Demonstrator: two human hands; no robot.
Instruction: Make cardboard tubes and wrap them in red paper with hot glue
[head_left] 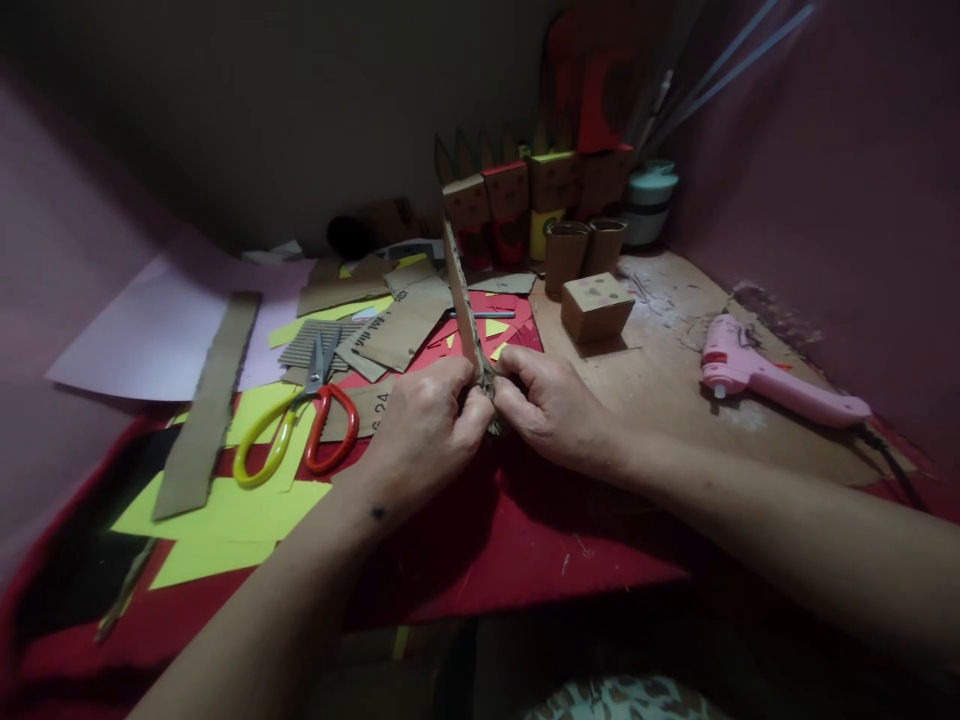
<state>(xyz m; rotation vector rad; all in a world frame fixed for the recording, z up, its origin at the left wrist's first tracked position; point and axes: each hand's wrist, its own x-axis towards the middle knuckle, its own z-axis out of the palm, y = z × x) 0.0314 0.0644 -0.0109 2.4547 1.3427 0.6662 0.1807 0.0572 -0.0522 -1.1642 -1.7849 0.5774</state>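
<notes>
My left hand [424, 432] and my right hand [551, 405] meet at the middle of the work surface, both pinched closed on the lower end of a long, narrow cardboard strip [459, 290]. The strip stands nearly upright and leans slightly to the left, its top reaching toward the cardboard figures at the back. The fingertips of both hands press together around the strip's base, above a red sheet [517, 530] that covers the near part of the surface.
Scissors [300, 420] with yellow and red handles lie to the left on yellow paper [225, 520], beside a long cardboard strip [206, 405]. A pink glue gun [772, 378] rests at the right. A small cardboard box [598, 306], two cardboard tubes [583, 252] and decorated cardboard figures [510, 205] stand behind.
</notes>
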